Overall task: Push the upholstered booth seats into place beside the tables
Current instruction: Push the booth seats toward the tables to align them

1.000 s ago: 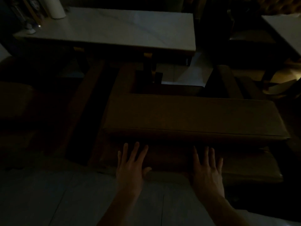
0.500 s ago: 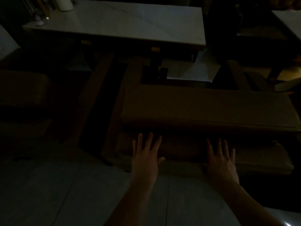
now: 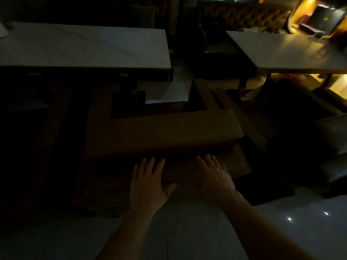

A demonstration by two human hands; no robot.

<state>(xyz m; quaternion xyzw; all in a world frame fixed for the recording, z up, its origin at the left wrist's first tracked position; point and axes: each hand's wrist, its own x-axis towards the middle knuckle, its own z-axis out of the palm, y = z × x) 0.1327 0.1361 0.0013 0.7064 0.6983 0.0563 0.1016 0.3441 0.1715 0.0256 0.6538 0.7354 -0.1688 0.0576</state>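
A brown upholstered booth seat (image 3: pixel 161 134) stands in front of me in dim light, its backrest top running left to right. My left hand (image 3: pixel 149 182) presses flat on the seat's near back panel, fingers straight and spread. Just to the right, my right hand (image 3: pixel 214 175) lies flat against the same panel, fingers pointing forward. Beyond the seat is a white marble-topped table (image 3: pixel 84 47), its dark pedestal base showing between the seat's side arms.
A second pale table (image 3: pixel 285 51) stands at the right rear with a tufted bench (image 3: pixel 244 14) behind it. Dark seats sit at the right edge (image 3: pixel 334 136). More dark seating lies left (image 3: pixel 28 128). Glossy grey floor tiles (image 3: pixel 206 231) spread under my arms.
The view has swung to the right, bringing the second table into sight. Both hands stay flat on the seat's back, now closer together, and the seat appears nearer the table.
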